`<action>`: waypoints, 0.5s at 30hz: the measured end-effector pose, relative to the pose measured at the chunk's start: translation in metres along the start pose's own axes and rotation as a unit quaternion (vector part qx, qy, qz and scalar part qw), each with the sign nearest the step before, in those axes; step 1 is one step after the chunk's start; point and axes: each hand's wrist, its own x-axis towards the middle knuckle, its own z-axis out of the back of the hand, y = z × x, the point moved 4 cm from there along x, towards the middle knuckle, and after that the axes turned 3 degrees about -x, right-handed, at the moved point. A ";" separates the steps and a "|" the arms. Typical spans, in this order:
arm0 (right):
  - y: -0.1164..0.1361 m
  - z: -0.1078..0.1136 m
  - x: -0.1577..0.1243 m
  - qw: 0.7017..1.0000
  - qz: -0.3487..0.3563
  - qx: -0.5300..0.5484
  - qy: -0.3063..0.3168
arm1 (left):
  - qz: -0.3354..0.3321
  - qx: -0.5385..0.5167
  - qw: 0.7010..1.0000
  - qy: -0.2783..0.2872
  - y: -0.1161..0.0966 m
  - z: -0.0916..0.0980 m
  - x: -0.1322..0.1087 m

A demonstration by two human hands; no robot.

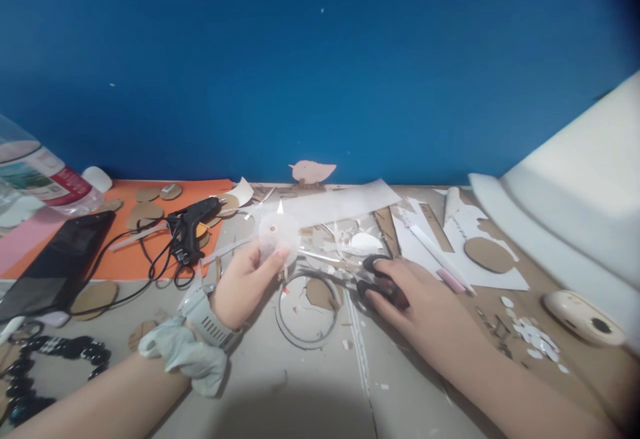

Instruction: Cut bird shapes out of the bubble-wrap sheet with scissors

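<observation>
My left hand (250, 279) pinches a round white paper piece (277, 231) between thumb and fingers. The piece has a small hole-like mark near its middle and a pointed tip at the top. Black-handled scissors (373, 275) are in my right hand (417, 292), with fingers through the loops. Their blades are parted and reach left toward the paper's right edge; whether they touch it I cannot tell. Below, a thin ring (281, 322) lies on the table between my hands, with a bit of brown cardboard (320, 292) inside its outline.
A black glue gun (187, 229) with its cord rests on orange paper (117, 249) at left, near a dark flat slab (65, 259) and a bottle (50, 175). A pink bird cutout (313, 172) stands by the wall. Right are white sheets (415, 242), paper dots (535, 335) and a cream-coloured device (580, 315).
</observation>
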 end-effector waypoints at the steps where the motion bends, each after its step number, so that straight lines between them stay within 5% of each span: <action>1: 0.001 0.001 0.000 1.000 0.006 -0.006 -0.007 | 0.001 0.000 1.000 0.001 0.001 0.000 0.000; 15: 0.003 0.004 -0.002 0.995 0.074 -0.044 -0.045 | 0.000 -0.036 0.999 0.036 -0.002 -0.003 0.000</action>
